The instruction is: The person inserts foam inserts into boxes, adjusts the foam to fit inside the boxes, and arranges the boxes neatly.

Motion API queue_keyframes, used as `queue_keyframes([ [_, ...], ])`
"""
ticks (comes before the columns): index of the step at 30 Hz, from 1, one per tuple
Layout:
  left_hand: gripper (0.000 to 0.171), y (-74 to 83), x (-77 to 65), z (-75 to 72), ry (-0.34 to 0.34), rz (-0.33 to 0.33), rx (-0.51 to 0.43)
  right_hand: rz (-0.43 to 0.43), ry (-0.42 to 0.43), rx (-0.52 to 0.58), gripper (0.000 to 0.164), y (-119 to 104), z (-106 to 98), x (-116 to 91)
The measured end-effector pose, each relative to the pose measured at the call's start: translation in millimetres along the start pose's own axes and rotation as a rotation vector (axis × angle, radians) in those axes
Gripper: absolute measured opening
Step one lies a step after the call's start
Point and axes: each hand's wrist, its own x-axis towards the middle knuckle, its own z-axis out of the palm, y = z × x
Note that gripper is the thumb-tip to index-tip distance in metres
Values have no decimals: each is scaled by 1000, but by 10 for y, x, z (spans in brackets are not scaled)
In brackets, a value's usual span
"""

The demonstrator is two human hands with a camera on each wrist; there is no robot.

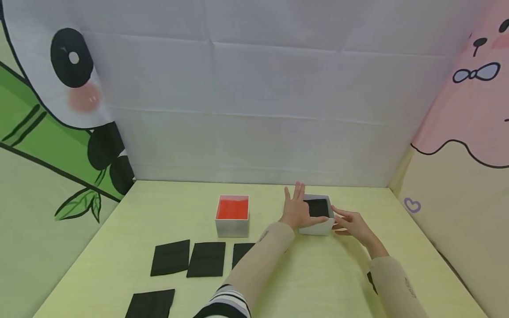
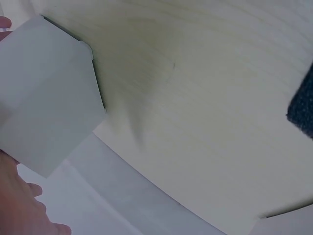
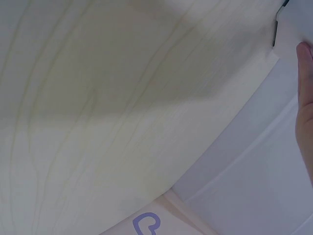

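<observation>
A white open-topped box with black sheets inside stands on the right part of the table, between both hands. The left hand lies along its left side, fingers extended and thumb stretched across the near rim. On the opposite side, straight fingers of the right hand touch the box wall. The left wrist view shows the plain wall of the white box and part of the left hand. In the right wrist view, part of the right hand is against the box's corner.
Left of the hands stands a second white box holding something red. Black squares lie flat nearer the front left, one partly behind the left sleeve. Another black piece shows beside the right sleeve. A white sheet hangs behind the table.
</observation>
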Motion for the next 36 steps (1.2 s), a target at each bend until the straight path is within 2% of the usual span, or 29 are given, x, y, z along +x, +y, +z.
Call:
queue_keyframes([
  [13, 81, -40, -84, -67, 46, 36, -52, -11, -2, -7, 49, 18, -5, 16],
  [24, 75, -140, -210, -70, 104, 44, -203, 5, 8, -36, 52, -2, 2, 24],
  [36, 73, -240, -500, -156, 90, 52, -289, 0, -38, -32, 53, -18, 1, 49],
])
